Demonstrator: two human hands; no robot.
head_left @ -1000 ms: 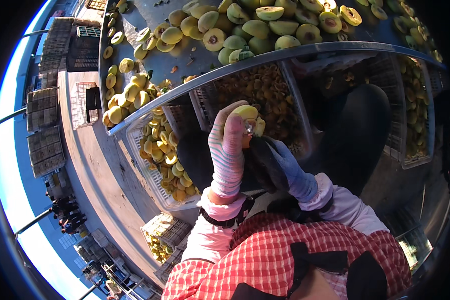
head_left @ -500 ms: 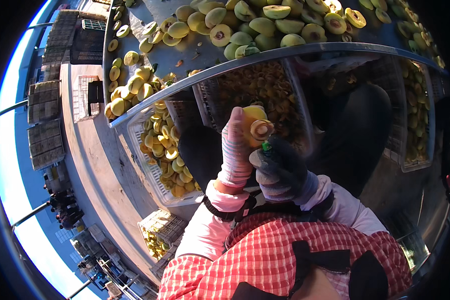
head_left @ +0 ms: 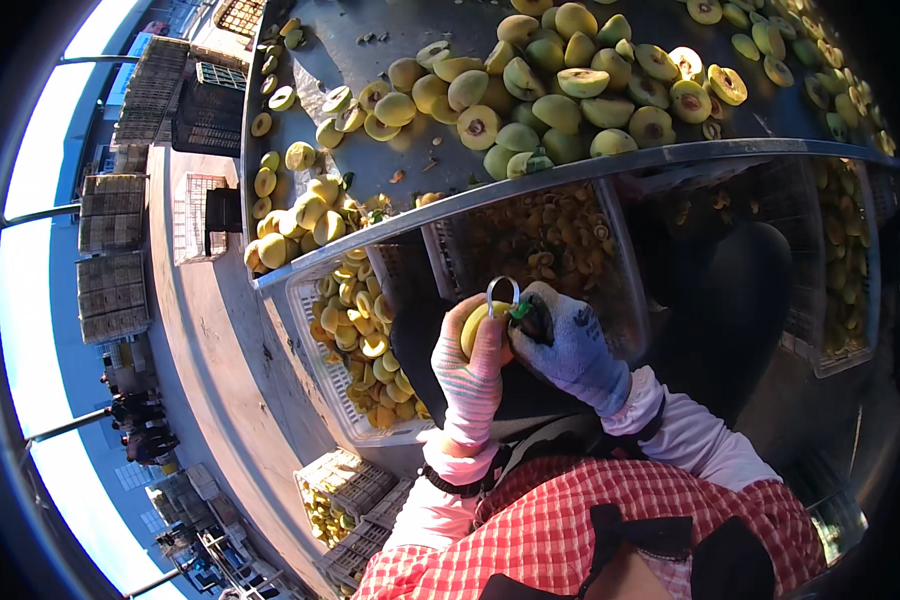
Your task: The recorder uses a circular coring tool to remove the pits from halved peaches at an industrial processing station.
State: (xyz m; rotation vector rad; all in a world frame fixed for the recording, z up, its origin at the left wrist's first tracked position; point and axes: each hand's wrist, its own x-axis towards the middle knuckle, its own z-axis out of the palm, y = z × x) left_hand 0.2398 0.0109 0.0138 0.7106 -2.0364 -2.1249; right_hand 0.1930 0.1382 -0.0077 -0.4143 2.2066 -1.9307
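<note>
My gloved left hand [head_left: 468, 380] is closed round a yellow peach half [head_left: 478, 326], thumb and fingers wrapped on its sides. In my gloved right hand [head_left: 580, 350] is a looped pitting knife [head_left: 519, 311] with a green part at its neck. The knife's bright metal loop stands up just above the fruit, and its handle is mostly hidden in the fist. Both hands are close together over my lap, below the edge of a metal table [head_left: 370, 65]. Greenish-yellow peach halves [head_left: 558, 112] lie heaped on that table, several with the cut face up.
A white crate of yellow halves [head_left: 342, 425] stands left of my knees. Below the table edge, a crate [head_left: 622, 262] holds brownish scraps. Another filled crate [head_left: 838, 362] is at the right. Stacked crates [head_left: 115, 295] and smaller crates [head_left: 355, 480] stand on the floor at left.
The right hand has turned, so the knife's loop now points up. The fruit's round pit area no longer faces me. Both hands sit lower in the picture, and the whole view has shifted.
</note>
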